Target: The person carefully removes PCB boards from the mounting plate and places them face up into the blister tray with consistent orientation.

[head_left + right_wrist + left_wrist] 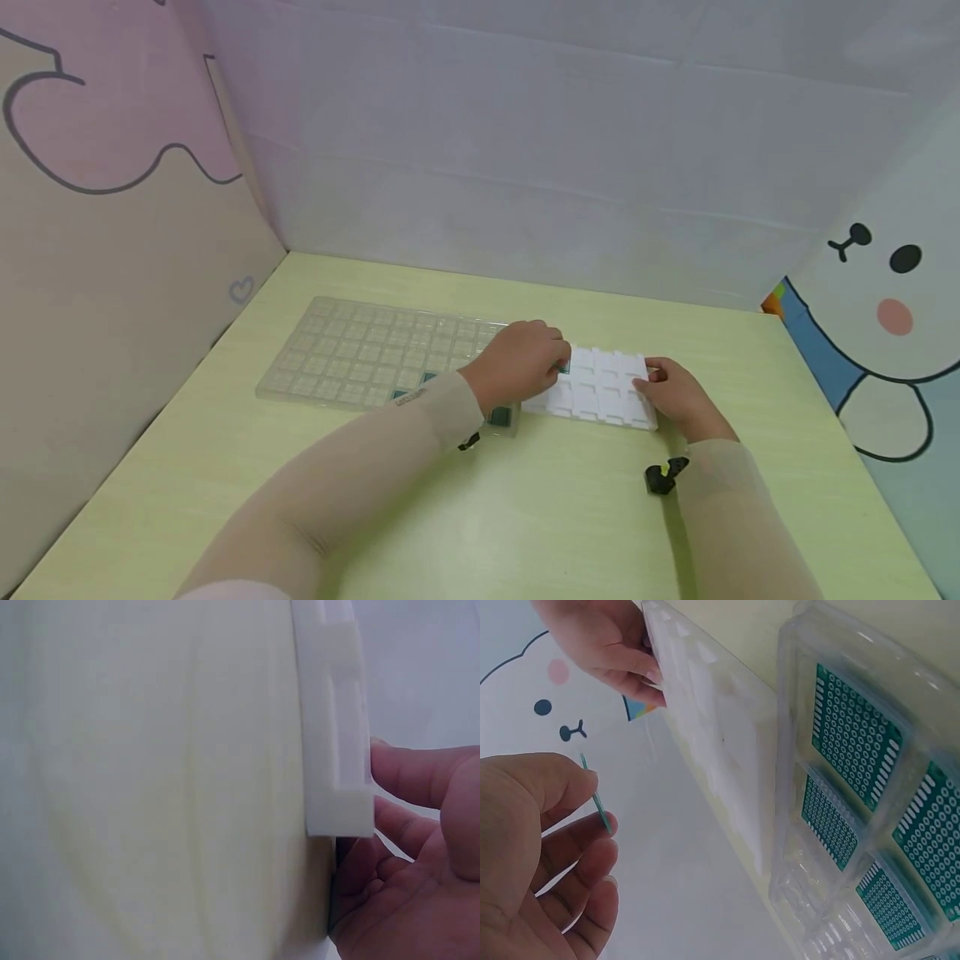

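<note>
My left hand [521, 362] pinches a small green perforated circuit board [595, 796] between thumb and fingers, seen nearly edge-on in the left wrist view. It hovers above the left part of a white tray [600, 387] with square compartments. At the tray's right end, my right hand [678, 402] holds the edge, thumb on top; in the right wrist view the other fingers are partly hidden behind the tray [349, 727]. Left of it lies a clear plastic tray [360, 342] with many compartments. Several green boards [855, 731] sit in its near right part, partly covered by my left arm in the head view.
Both trays lie on a pale yellow-green table [525, 517]. A pale cloth wall [525, 167] stands behind, with printed panels on the left and right [900, 333]. Black clips [662, 477] show at the wrists.
</note>
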Demonstrator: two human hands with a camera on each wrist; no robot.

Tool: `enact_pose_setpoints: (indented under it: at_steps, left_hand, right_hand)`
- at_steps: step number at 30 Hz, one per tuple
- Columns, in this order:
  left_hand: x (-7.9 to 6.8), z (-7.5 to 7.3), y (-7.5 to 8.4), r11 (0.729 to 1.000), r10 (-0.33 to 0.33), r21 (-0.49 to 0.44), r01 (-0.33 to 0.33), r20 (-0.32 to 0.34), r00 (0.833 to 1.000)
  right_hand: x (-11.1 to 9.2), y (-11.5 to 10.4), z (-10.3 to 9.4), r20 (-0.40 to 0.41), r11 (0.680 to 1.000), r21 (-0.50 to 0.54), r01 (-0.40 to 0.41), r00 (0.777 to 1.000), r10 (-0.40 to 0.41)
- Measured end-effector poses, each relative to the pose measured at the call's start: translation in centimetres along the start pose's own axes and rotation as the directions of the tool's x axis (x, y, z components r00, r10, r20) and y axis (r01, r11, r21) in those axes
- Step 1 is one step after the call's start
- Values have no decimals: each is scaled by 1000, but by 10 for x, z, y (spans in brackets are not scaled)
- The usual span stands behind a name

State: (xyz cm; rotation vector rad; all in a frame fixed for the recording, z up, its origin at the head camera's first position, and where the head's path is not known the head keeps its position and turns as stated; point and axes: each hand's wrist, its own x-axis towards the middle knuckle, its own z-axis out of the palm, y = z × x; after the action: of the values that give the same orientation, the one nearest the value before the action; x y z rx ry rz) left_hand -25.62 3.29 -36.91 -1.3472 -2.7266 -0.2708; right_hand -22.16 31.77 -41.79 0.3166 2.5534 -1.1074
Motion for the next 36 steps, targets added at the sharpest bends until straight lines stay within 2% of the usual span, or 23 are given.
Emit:
enact_pose_setpoints:
  at_steps: [4, 9, 17, 27, 36]
  left_hand:
    - [-5, 4, -6, 1000, -5, -24, 5, -8, 1000]
    - [-14, 4, -9, 998, 0, -55, 1, 15, 1000]
    - [-30, 1, -20, 998, 14, -54, -15, -20, 1000]
    - [-46, -8, -30, 1000, 12, -18, -12, -16, 1000]
    - [-60, -5, -38, 1000, -14, -11, 13, -29, 999]
  right_hand:
    - [0, 0, 0, -4, 1000, 11, 2, 1000, -2]
    - [1, 2, -1, -1, 1000, 21, 5, 1000, -5]
    - [2, 2, -2, 7, 1000, 31, 5, 1000, -5]
    - [1, 3, -2, 9, 1000, 28, -2, 1000, 2]
    - [4, 3, 0, -12, 999, 37, 6, 1000, -6]
